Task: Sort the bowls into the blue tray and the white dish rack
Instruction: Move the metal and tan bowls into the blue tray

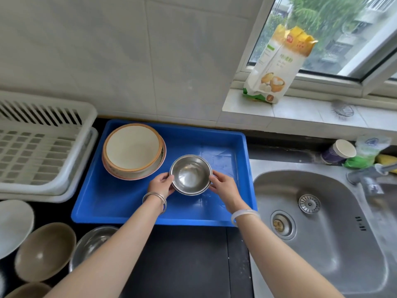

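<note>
1. At the far left edge a pale white shallow bowl [12,226] sits on the dark counter, with a brown round ceramic bowl [44,251] just beside it and another brown bowl [26,290] partly cut off at the bottom edge.
2. Behind them stands the white slatted plastic dish rack [40,147], with nothing visible inside it.
3. A shiny round steel bowl [92,244] lies near the brown one, partly hidden by the left forearm.
4. The blue rectangular plastic tray [120,203] sits between the rack and the sink; in its back left corner rests a stack of wide cream bowls with orange-brown rims [133,150].
5. The left hand [162,183], silver bangles on its wrist, curls its fingers against the left rim of a small stack of stainless steel bowls [190,174].
6. That stack is over the middle of the tray, just beside the cream stack; whether it touches the tray floor cannot be told.
7. The right hand [223,187], a pale bangle on its wrist, grips the stack's right rim.
8. A stainless steel sink [322,244] lies to the right, and a white and yellow flour bag [277,65] stands on the windowsill.
</note>
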Action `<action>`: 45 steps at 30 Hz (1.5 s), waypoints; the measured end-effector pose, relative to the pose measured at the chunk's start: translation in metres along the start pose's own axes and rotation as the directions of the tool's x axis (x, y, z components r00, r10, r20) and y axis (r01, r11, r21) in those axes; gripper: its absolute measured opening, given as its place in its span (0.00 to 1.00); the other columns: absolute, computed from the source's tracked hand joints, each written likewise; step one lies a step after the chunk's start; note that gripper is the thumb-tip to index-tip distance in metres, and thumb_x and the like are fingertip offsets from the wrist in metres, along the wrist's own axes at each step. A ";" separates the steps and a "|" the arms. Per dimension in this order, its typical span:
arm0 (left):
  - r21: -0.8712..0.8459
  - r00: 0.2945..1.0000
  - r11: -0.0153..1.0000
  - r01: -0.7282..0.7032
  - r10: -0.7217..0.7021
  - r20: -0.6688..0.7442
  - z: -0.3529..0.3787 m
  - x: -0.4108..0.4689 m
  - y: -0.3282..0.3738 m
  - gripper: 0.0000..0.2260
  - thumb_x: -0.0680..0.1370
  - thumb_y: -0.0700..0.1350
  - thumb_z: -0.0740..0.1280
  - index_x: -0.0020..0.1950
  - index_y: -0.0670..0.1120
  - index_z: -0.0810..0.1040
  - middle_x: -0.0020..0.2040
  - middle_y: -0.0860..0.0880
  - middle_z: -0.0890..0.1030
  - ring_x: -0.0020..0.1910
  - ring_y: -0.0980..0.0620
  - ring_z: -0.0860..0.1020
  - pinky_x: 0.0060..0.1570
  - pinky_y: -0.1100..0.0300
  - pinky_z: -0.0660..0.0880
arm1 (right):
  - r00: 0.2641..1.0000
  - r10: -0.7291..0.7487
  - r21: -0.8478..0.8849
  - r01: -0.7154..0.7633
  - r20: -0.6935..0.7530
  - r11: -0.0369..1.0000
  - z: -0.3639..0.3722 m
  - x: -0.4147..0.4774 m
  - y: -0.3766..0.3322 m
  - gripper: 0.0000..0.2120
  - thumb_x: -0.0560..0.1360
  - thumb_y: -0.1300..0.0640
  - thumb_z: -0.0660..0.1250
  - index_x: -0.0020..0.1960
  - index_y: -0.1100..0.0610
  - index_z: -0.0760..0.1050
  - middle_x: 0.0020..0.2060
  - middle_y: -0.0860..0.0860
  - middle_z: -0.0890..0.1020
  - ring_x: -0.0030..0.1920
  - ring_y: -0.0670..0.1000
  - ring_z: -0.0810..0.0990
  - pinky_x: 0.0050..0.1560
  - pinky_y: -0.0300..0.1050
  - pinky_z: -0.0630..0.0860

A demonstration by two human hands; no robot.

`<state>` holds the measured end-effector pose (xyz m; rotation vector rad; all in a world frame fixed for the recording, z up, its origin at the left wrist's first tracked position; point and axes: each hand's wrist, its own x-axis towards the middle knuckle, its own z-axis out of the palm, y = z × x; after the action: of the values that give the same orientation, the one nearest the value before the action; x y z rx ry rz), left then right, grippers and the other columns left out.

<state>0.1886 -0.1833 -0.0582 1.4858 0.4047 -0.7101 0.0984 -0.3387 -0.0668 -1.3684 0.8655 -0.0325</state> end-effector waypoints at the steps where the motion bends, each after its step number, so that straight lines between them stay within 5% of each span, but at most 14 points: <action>1: -0.011 1.000 1.000 -0.006 0.006 -0.003 0.000 0.002 0.000 0.12 0.78 0.36 0.62 0.60 0.38 0.74 0.51 0.43 0.77 0.50 0.47 0.76 0.51 0.56 0.74 | 1.000 0.002 0.015 -0.002 0.004 1.000 0.000 0.002 0.001 0.15 0.79 0.62 0.60 0.65 0.60 0.75 0.52 0.54 0.82 0.48 0.46 0.82 0.47 0.34 0.80; 7: -0.134 0.996 0.987 0.090 -0.090 0.007 0.000 0.009 -0.006 0.07 0.78 0.40 0.63 0.54 0.39 0.74 0.46 0.43 0.79 0.50 0.45 0.78 0.47 0.54 0.78 | 0.997 0.083 0.101 -0.082 0.003 0.991 0.002 0.013 0.003 0.14 0.80 0.59 0.61 0.64 0.56 0.74 0.51 0.55 0.82 0.47 0.56 0.83 0.44 0.45 0.82; 13: -0.248 0.992 0.962 0.116 -0.126 -0.024 0.010 0.020 -0.003 0.06 0.78 0.41 0.63 0.49 0.37 0.75 0.46 0.42 0.79 0.51 0.45 0.78 0.51 0.54 0.75 | 0.996 0.072 0.145 -0.063 -0.053 0.987 0.010 0.027 -0.003 0.12 0.79 0.59 0.61 0.62 0.56 0.75 0.50 0.54 0.82 0.44 0.54 0.82 0.36 0.39 0.81; 18: -0.345 0.998 0.937 0.059 -0.061 0.005 0.019 0.026 -0.002 0.11 0.78 0.39 0.62 0.60 0.37 0.74 0.57 0.40 0.77 0.57 0.45 0.76 0.57 0.56 0.72 | 0.996 0.059 0.171 -0.047 -0.066 0.984 0.016 0.043 -0.013 0.11 0.80 0.60 0.61 0.61 0.58 0.75 0.48 0.54 0.80 0.38 0.51 0.80 0.33 0.36 0.79; 24: -0.449 0.996 0.889 0.092 -0.090 0.026 0.028 0.035 0.005 0.17 0.79 0.43 0.61 0.66 0.38 0.70 0.64 0.41 0.74 0.62 0.46 0.73 0.57 0.56 0.72 | 0.995 0.061 0.156 -0.048 -0.080 0.987 0.023 0.059 -0.021 0.14 0.80 0.59 0.61 0.64 0.59 0.74 0.56 0.59 0.80 0.44 0.54 0.80 0.39 0.41 0.79; 40: -0.510 0.996 0.859 0.042 -0.076 -0.047 0.038 0.044 0.014 0.18 0.80 0.43 0.59 0.69 0.39 0.68 0.68 0.40 0.71 0.67 0.43 0.70 0.58 0.52 0.73 | 0.993 0.073 0.115 -0.062 -0.092 0.991 0.034 0.068 -0.031 0.13 0.80 0.56 0.59 0.63 0.57 0.74 0.55 0.55 0.80 0.47 0.52 0.81 0.42 0.40 0.79; 45: -0.339 0.996 0.938 0.070 -0.087 -0.033 0.034 0.034 0.012 0.18 0.81 0.43 0.57 0.68 0.36 0.67 0.68 0.37 0.71 0.68 0.40 0.69 0.63 0.53 0.68 | 0.997 0.061 0.072 -0.057 -0.055 0.996 0.029 0.053 -0.033 0.12 0.81 0.52 0.55 0.56 0.52 0.75 0.54 0.53 0.79 0.47 0.54 0.79 0.50 0.47 0.78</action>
<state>0.2155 -0.2231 -0.0686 1.1677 0.5944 -0.6331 0.1669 -0.3488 -0.0676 -1.2808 0.9439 -0.0562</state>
